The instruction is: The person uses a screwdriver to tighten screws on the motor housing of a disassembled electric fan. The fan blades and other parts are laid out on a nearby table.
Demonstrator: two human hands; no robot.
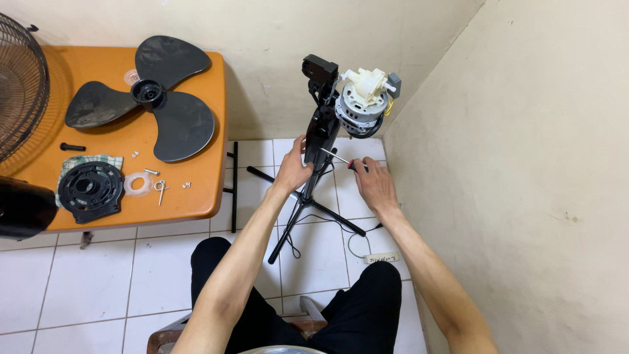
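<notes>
1 stripped fan stand (319, 141) rises from the white tiled floor (92, 275) in the corner, its black neck topped by 1 bare motor (359, 105) with a pale gearbox on its upper side. The person's left hand (293, 169) is wrapped around the black neck partway up, fingers closed on it. Just to the right, the right hand (373, 185) is clenched on 1 screwdriver (344, 160); its thin metal shaft runs left and slightly up from the fingers, and its tip meets the neck just above the left hand. The motor sits well above both hands. Below them the stand's black legs spread over the tiles, and 1 power strip (382, 258) lies on the floor near the right forearm, with a dark cord looping to it.

To the left stands 1 orange table (203, 190), well apart from the hands. On it lie 1 black fan blade (154, 98) with 3 lobes, 1 round black plate (90, 190) resting on a checked cloth (111, 160), 1 clear ring (138, 184), 1 short black rod (72, 147), 1 bent wire clip (160, 190) and a few small pale screws, too small to count surely. 1 wire fan grille (23, 85) overhangs the table's left edge. The person's black trousers (367, 308) fill the lower middle.
</notes>
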